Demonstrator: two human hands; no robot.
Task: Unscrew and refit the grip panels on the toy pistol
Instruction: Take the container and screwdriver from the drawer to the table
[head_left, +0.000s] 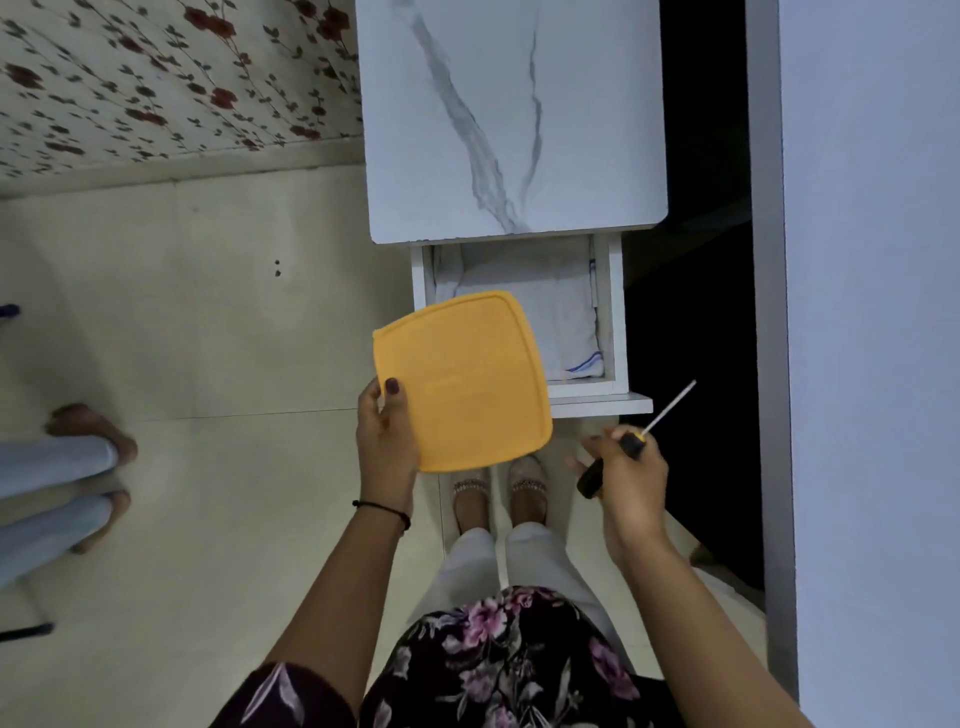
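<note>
1. Floor (208, 338): pale tiles, left of and before the drawer; cut off at the left edge.
2. Cabinet top (509, 119): white, grey-veined, directly behind the drawer; its far end is out of frame.
3. Drawer (615, 312): white, pulled open; its left near corner is hidden by the lid.
4. Cloth (545, 301): white, folded inside the drawer, partly covered by the lid.
5. Lid (462, 379): orange, square, rounded corners, held over the drawer's near left part. What lies beneath it cannot be told.
6. Second person's legs (62, 467): far left of the drawer, cut off by the frame.
7. Left hand (384, 441): grips the lid's near left edge, thumb on top, fingers hidden underneath.
8. Right hand (634, 478): well apart from the left, just right of the drawer front, curled round the screwdriver handle.
9. Screwdriver (632, 445): black-and-yellow handle, thin shaft blurred, slanting away rightward.
10. Pistol: place cannot be told.
</note>
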